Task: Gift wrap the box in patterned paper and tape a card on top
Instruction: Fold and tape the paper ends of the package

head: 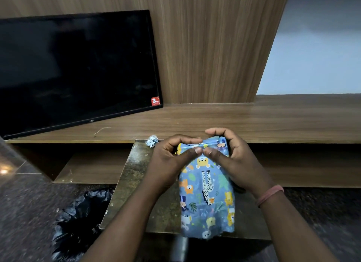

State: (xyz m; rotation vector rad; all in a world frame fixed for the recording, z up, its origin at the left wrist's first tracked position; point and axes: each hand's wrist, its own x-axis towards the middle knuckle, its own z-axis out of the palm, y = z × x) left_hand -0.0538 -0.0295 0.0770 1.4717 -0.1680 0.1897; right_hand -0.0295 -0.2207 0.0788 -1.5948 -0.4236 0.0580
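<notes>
Wood-grain panelling backs the scene, and we work at a small worn table [136, 176] set against a long wooden shelf [254, 117]. Our left hand [168, 160] and right hand [232, 160] meet at the far end of the box [207, 191], which lies lengthwise on the table, already covered in blue patterned paper [197, 218] printed with cartoon animals. Both hands curl round that far end: thumbs lie on the top face with tips nearly touching, fingers arch over the far edge, and together they pinch the gathered paper there. We note a crease or seam running across the top just beyond the thumbs; whether tape sits on it we cannot tell. At the near end the paper hangs loose and ragged past the table edge. A pink band [270, 195] circles the right wrist. Just left of the left hand, at the table's far corner, rests a crumpled paper scrap [152, 140]. On the shelf to the far left a dark television [78, 70] leans against the panelling, a red sticker [155, 101] at its lower right corner. Near left, on the speckled floor [29, 213], lies a black plastic bag [82, 222]. A pale wall [316, 47] shows at far right.
</notes>
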